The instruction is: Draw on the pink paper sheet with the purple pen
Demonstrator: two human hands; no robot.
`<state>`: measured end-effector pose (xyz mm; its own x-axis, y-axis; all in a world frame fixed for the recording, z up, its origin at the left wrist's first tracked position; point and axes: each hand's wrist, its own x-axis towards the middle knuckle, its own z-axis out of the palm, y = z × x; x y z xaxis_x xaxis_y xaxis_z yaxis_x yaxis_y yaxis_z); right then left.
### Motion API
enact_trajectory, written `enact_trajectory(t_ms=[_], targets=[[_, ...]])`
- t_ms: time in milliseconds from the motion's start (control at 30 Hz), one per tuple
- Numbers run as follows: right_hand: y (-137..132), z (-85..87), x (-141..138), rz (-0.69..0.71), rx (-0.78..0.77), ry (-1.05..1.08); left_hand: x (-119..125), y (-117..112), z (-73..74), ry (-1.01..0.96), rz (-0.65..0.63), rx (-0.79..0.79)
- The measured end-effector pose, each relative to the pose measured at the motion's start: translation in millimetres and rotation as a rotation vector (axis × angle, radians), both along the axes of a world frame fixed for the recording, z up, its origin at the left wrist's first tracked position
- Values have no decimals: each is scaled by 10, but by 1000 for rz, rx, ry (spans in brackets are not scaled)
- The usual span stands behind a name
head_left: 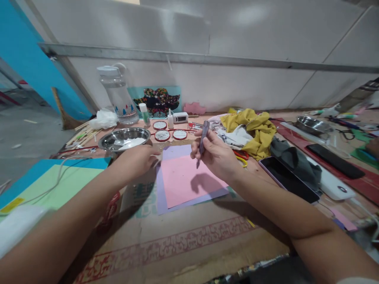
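My right hand (pixel 214 152) is closed around a dark purple pen-like tool (pixel 203 140), held nearly upright with its narrow tip pointing down. The tip hovers above a pink sheet of paper (pixel 183 185), which lies on a slightly larger lilac sheet (pixel 160 197). At the upper left corner of the sheets is my left hand (pixel 146 157), its fingers a little apart and somewhat blurred. I see nothing held in it. Just behind this hand stands a steel bowl (pixel 108 144) containing something white.
Three small round red-rimmed dishes (pixel 162 136) sit behind the sheets, near a glue stick (pixel 144 114) and a water bottle (pixel 117 96). Yellow cloth (pixel 251 128) is heaped at right, beside a phone (pixel 288 179). Green and blue sheets (pixel 68 185) lie at left. Cardboard (pixel 189 225) covers the front.
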<state>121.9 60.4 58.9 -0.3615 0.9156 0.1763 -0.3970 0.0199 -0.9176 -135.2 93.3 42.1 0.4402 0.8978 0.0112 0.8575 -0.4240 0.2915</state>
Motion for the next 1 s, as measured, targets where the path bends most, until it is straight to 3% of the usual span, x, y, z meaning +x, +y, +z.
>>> enact_trajectory(t_ms=[67,167,267,367,533,800,1000], targets=[[-55,16,-29,21,-44,54,210,-138,27,-215,-18,27],[-116,-8,-73,83,-116,106,553,-390,24,-562,-114,-150],[-131,-50,-96,95,-165,110,753,-557,-67,-659,-181,-228],[-120,-57,-104,97,-194,112,798,-615,-172,-744,-144,-245],[-47,48,-66,85,-277,167,800,-645,-246,-702,-126,-181],[33,221,107,-49,-316,260,824,-730,-298,-585,-402,105],[-21,246,112,-34,-313,296,817,-773,-324,-521,-456,276]])
